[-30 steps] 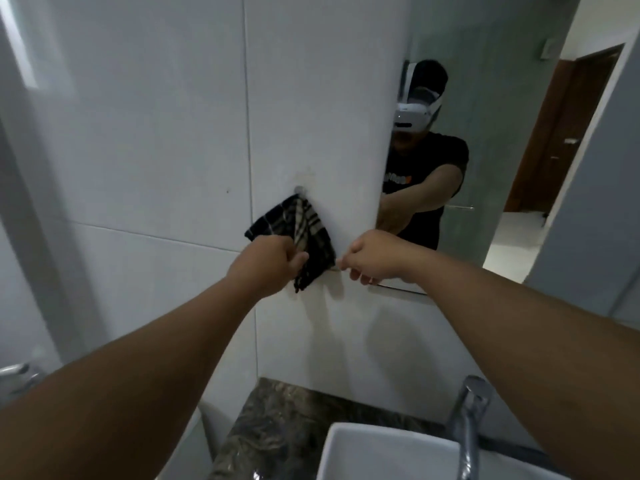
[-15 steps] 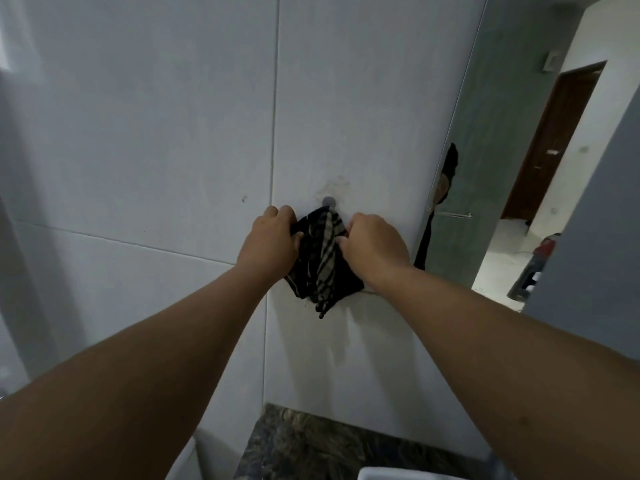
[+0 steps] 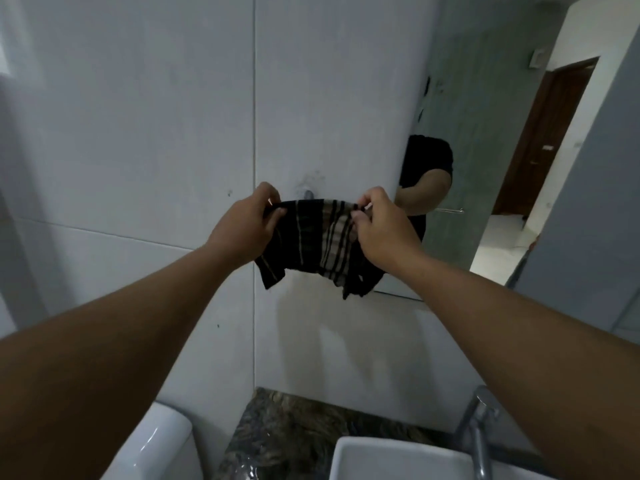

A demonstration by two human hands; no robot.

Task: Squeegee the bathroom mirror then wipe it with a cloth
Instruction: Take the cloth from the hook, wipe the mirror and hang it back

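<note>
Cloth (image 3: 311, 244): hanging spread between both hands, in front of the white tiled wall (image 3: 156, 133), just below a small hook (image 3: 308, 194).
Left hand (image 3: 244, 226): pinching the cloth's upper left edge, fingers curled.
Right hand (image 3: 382, 228): pinching the upper right edge, bunching the fabric.
Mirror (image 3: 485, 150): standing just right of the cloth, lower corner partly covered by it.

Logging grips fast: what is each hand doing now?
Left hand: closed on the striped cloth, top left edge.
Right hand: closed on its top right edge.
</note>
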